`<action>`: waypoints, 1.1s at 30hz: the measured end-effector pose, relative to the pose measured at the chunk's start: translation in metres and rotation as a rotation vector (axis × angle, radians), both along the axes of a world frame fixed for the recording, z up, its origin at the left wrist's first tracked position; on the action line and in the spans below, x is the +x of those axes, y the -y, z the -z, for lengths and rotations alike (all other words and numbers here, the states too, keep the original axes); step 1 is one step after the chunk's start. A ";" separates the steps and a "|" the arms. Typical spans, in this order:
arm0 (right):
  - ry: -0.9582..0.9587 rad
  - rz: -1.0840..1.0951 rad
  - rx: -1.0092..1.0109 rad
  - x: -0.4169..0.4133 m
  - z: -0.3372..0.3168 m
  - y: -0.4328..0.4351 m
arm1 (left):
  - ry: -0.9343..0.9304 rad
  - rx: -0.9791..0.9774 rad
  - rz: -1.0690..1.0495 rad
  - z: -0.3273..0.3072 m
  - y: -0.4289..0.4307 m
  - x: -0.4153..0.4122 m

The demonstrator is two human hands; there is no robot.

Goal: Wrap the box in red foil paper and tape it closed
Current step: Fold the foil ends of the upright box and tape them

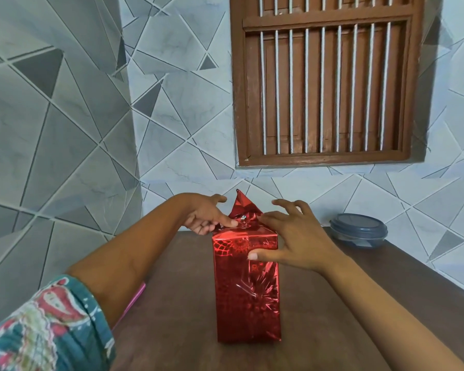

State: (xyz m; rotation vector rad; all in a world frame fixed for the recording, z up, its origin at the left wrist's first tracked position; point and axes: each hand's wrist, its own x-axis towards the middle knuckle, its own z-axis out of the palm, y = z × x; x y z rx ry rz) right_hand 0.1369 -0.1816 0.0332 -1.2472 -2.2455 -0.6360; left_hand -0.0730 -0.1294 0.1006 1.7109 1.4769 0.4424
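Observation:
A tall box wrapped in shiny red foil paper (248, 293) stands upright on the brown wooden table (172, 303). At its top a pointed red foil flap (243, 206) sticks up. My left hand (206, 215) is at the top left edge, its thumb pressing the folded foil down. My right hand (292, 236) rests over the top right corner, fingers spread, thumb pressing against the box's front face. No tape can be seen.
A round grey lidded container (358, 230) sits at the table's back right. A pink strip (134, 301) shows beneath my left forearm at the table's left edge. A tiled wall and a barred wooden window (324, 81) stand right behind the table.

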 end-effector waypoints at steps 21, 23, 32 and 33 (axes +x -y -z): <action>-0.075 -0.102 -0.253 0.015 -0.006 0.009 | 0.471 0.161 0.094 0.060 0.009 -0.022; -0.086 -0.026 -0.174 0.019 -0.006 0.011 | 0.491 0.140 0.083 0.063 0.018 -0.018; -0.560 0.002 -0.283 0.004 -0.016 0.016 | 0.570 0.331 -0.054 0.086 0.087 -0.010; -0.621 -0.018 -0.377 0.004 -0.019 0.019 | 0.586 0.339 -0.039 0.087 0.091 -0.009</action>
